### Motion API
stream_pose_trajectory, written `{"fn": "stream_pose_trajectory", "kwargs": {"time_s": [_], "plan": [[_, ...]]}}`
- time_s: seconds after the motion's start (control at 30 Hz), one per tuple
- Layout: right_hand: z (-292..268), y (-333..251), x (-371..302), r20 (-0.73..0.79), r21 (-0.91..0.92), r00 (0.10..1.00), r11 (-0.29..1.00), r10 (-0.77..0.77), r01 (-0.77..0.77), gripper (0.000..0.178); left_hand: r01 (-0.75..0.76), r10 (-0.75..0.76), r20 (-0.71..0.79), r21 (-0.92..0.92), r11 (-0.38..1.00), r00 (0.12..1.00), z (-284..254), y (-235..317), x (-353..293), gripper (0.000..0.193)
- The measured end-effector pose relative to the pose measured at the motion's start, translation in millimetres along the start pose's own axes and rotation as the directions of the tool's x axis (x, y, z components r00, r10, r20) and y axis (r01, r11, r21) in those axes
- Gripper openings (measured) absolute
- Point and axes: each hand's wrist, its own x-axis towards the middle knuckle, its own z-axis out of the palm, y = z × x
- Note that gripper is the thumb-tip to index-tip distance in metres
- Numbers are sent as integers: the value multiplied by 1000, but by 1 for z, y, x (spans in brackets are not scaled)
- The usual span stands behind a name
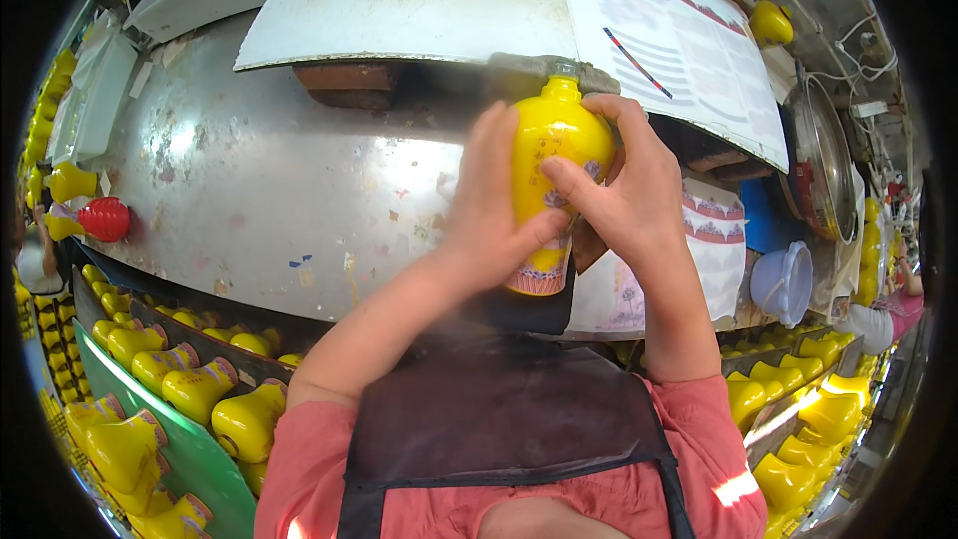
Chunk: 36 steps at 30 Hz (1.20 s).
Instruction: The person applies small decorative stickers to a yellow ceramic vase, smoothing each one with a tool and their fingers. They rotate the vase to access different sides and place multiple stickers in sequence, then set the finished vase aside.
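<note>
A glossy yellow bottle point(559, 130) with a narrow neck and wide shoulders stands between my hands, its neck pointing away from me. Purple flower decals and small dark marks show on its side, and a patterned band runs round its base. My right hand point(639, 175) wraps the bottle's right side, thumb pressed on its front near a flower decal. Along the left side lies my left hand point(484, 195), its thumb on the lower body; the upper fingers are blurred. Behind the neck is a grey cloth-like roll point(509, 65).
A metal table point(259, 170) spreads leftward. At the back, a raised white board point(419, 0) carries printed decal sheets point(659, 30); a lavender bucket point(781, 282) stands right. Racks of yellow bottles point(200, 389) flank me. A red ribbed object point(105, 220) lies far left. Another person point(888, 319) appears far right.
</note>
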Motion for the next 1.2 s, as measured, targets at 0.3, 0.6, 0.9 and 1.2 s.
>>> {"fn": "stream_pose_trajectory", "kwargs": {"time_s": [0.3,0.6,0.9,1.2], "plan": [[-6,10,-4,-11,0,992,992,-124,124,56,-16,16,-8,17,1000,1000,0,-1,0,103],[-14,19,1,150,-277,885,841,-440,465,41,18,-18,0,28,999,1000,1,2,-1,105],[-20,24,18,95,-18,966,969,-242,245,28,-10,10,-19,23,1000,1000,-1,3,1,104],[-45,-15,27,277,177,892,932,-357,318,26,-4,5,-29,25,1000,1000,1,1,0,105]]}}
